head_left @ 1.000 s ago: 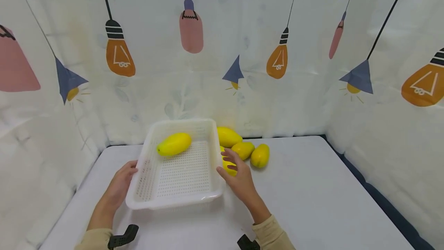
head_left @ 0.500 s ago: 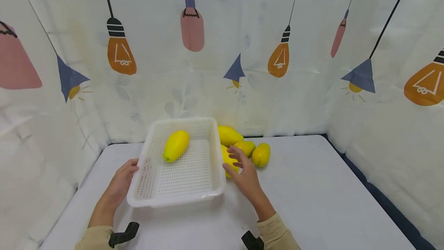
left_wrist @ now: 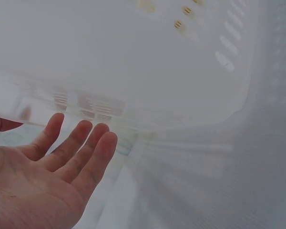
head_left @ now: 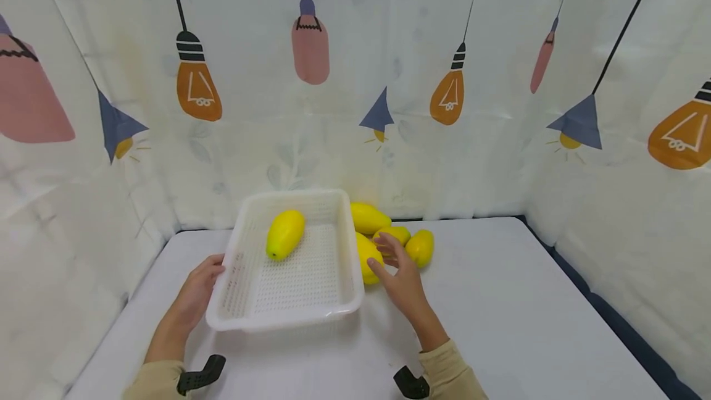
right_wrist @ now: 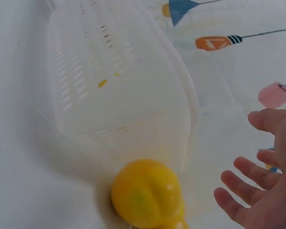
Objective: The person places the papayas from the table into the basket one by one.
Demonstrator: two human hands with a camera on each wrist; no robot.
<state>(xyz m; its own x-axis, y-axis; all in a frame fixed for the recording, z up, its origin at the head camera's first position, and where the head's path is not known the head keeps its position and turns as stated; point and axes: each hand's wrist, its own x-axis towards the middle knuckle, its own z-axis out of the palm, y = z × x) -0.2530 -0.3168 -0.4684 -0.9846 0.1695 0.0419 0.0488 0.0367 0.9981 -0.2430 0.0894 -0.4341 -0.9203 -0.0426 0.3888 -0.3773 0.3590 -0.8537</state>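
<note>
A white perforated plastic basket stands left of the middle of the table. One smooth yellow papaya-shaped fruit lies inside it, toward the back. My left hand is at the basket's left side. In the left wrist view the fingers are extended, their tips right at the basket wall. My right hand hovers to the right of the basket with fingers spread and nothing in them. Close beside it, a second yellow fruit lies against the basket's right side; in the right wrist view the fingers are apart from the fruit.
Behind the right hand lie more yellow fruits, one at the back, one partly hidden and one at the right. A white cloth covers the table. Curtains printed with lamps enclose its back and sides.
The fruit in the basket has rolled, turning from sideways to lengthwise. My right hand has moved slightly right, away from the basket. The left hand stays at the left side.
</note>
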